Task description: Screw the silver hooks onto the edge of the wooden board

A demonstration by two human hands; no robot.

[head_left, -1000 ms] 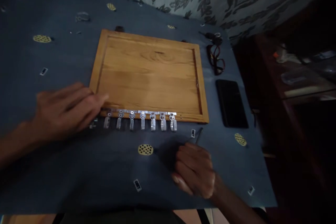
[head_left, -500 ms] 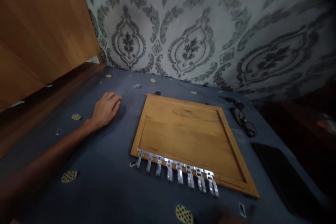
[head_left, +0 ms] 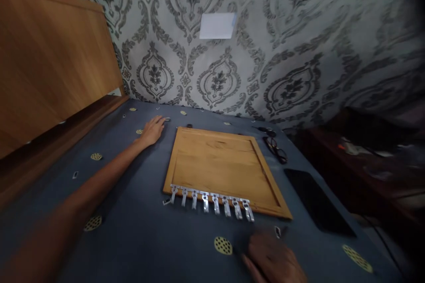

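A framed wooden board (head_left: 219,163) lies flat on the blue cloth-covered table (head_left: 133,230). Several metal hooks (head_left: 212,202) are screwed in a row along its near edge. One small loose metal piece (head_left: 166,202) lies at the left end of the row. My left hand (head_left: 152,130) is stretched far out beside the board's far left corner, fingers flat and extended, tips at a small metal piece (head_left: 167,119). My right hand (head_left: 272,260) rests curled on the cloth in front of the board's near right corner; what it holds is hidden.
Dark glasses (head_left: 275,148) and keys (head_left: 265,131) lie right of the board, with a black phone (head_left: 317,205) nearer me. A wooden cabinet (head_left: 49,66) stands on the left and patterned wallpaper behind. Dark furniture (head_left: 365,159) with clutter is on the right.
My left hand left the hook row and reached far across the cloth to the small metal piece. My head tilted up, so the wall fills the view. My right hand stayed low.
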